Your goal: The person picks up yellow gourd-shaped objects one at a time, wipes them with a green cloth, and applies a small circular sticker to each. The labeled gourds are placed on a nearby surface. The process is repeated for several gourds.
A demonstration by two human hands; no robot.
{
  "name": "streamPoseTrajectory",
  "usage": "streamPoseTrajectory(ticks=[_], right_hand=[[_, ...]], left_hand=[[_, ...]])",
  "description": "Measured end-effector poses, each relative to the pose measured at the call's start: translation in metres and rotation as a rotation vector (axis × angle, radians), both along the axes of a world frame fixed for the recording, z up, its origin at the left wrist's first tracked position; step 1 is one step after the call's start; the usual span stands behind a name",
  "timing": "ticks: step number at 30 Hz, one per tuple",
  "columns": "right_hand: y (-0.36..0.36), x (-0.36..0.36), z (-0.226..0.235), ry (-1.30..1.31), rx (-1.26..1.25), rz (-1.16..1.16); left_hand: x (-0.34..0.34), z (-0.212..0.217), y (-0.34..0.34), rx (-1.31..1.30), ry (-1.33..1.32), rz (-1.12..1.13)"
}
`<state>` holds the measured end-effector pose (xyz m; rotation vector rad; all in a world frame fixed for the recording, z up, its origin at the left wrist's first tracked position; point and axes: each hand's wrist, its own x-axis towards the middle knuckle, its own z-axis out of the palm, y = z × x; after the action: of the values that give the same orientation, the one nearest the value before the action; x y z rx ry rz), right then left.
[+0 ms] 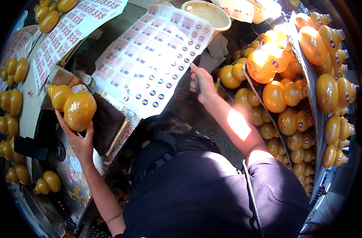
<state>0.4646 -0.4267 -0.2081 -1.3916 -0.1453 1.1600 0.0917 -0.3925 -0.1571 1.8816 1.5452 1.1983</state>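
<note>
My left hand [80,139] grips an amber gourd-shaped bottle [74,107] from below, holding it on its side over the left of the workbench; a light mark shows on its round belly. My right hand [204,84] reaches forward to the right edge of a white sheet of small round blue stickers [153,59], pinching a thin dark tool [197,84] against it. A dark cloth pad [106,123] lies just right of the held bottle.
Trays of amber gourd bottles [292,95] with blue round stickers stack along the right. More gourd bottles [9,103] line the left edge. Other label sheets [70,31] lie at the back left, and a cream bowl [206,14] stands at the back.
</note>
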Motion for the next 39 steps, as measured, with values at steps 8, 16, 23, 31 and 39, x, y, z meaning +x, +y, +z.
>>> streamPoseTrajectory(ticks=[8, 16, 23, 31, 39], right_hand=[[0.006, -0.009, -0.026, -0.144, 0.062, 0.097], [0.024, -0.017, 0.035, -0.424, 0.288, 0.284], [0.126, -0.124, 0.143, -0.940, 0.625, 1.208], [0.207, -0.240, 0.183, -1.319, 0.994, 1.865], [0.223, -0.269, 0.184, -1.462, 0.948, 1.940]], left_hand=[[-0.010, -0.012, 0.001, -0.014, -0.051, 0.049], [-0.006, 0.008, -0.002, -0.009, 0.031, 0.069], [-0.019, 0.024, 0.003, -0.054, 0.122, -0.025], [-0.039, 0.018, 0.041, -0.322, -0.841, -0.067], [-0.018, 0.029, 0.051, -0.307, -0.847, -0.064]])
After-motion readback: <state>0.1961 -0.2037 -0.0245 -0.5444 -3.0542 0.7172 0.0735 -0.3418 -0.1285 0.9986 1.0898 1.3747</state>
